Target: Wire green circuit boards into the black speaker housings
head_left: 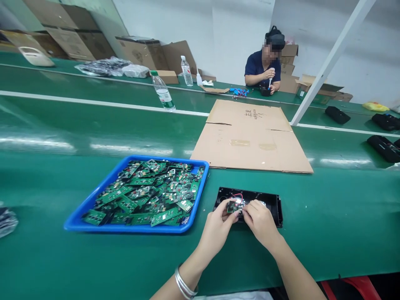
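Observation:
A black rectangular casing (pixel 272 203) lies on the green table, with a red wire (pixel 238 195) looping inside it. Over its left part, my left hand (pixel 218 221) pinches a small green circuit board (pixel 231 206) between thumb and fingers. My right hand (pixel 261 221) is closed at the board's right edge, its fingertips together by the wires; what they grip is too small to name. To the left stands a blue tray (pixel 137 229) heaped with green circuit boards (pixel 137 193).
A flat cardboard sheet (pixel 253 133) lies beyond the casing. Bottles (pixel 164 98) stand near a white rail. Across the table a person (pixel 262 68) works with a tool. A slanted white post (pixel 331 62) rises at right, near black cases (pixel 384 148).

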{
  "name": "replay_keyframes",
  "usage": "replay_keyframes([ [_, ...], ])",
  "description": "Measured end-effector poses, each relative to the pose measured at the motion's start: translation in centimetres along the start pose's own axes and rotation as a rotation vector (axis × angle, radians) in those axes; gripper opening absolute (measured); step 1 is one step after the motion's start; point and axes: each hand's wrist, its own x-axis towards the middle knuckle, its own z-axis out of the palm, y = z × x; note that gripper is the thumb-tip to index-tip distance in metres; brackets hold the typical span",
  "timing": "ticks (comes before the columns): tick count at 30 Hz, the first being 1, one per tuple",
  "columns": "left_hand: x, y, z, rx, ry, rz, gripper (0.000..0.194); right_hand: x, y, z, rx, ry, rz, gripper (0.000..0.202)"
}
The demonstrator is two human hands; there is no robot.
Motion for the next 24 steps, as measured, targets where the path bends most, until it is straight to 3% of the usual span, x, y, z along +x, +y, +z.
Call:
replay_keyframes([
  [5,0.2,-0.1,-0.4,0.051,-0.048,0.056,0.023,-0.2,0.1,0.3,-0.022,-0.012,-0.032,0.031],
  [8,0.3,-0.1,-0.7,0.16,-0.105,0.134,0.023,-0.3,0.3,0.1,0.05,-0.03,0.034,0.024],
  [14,0.2,-0.5,-1.0,0.145,-0.171,0.187,0.025,0.3,0.4,-0.7,0.171,-0.174,0.109,0.013],
  [24,0.0,-0.4,-1.3,0.265,-0.137,0.229,0.026,0.8,0.4,-0.3,0.135,-0.157,0.101,0.014],
])
